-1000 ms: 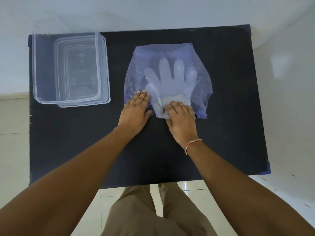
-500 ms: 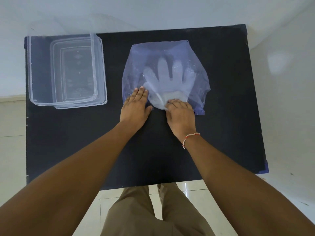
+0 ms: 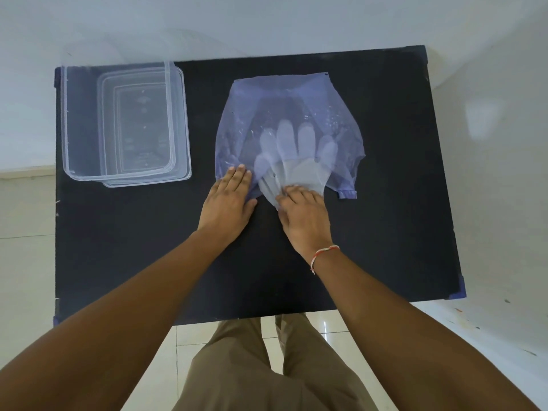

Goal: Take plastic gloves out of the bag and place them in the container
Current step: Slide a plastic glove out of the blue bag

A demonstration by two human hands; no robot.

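My left hand (image 3: 229, 200) lies flat and open, palm down, fingers together and straight, pressing the near left corner of the bag (image 3: 289, 108) against the table (image 3: 385, 203). It grips nothing; it only pins the film in place.

My right hand (image 3: 305, 216) rests just beside it, at the bag's near edge. Its fingers (image 3: 292, 192) curl down onto the cuff of the gloves (image 3: 296, 161), where the cuff sticks out of the bag's mouth toward me. The fingertips touch the cuff, but my knuckles hide the thumb, so I cannot tell whether I am pinching it or only pressing on it. A thin red-and-white thread (image 3: 323, 255) circles that wrist.

The bag is thin, bluish, see-through plastic, lying flat and crinkled with a few bright creases. The gloves inside are paler, cloudy film, hand-shaped, their fingers fanned away from me and still within the bag. How many are stacked there I cannot tell.

The container (image 3: 118, 123) sits at the table's far left corner, well apart from the bag. It is clear, stiff plastic, rectangular with rounded corners, and seems to stand on a matching clear lid. The table is matte black, with a fine, cloth-like grain.
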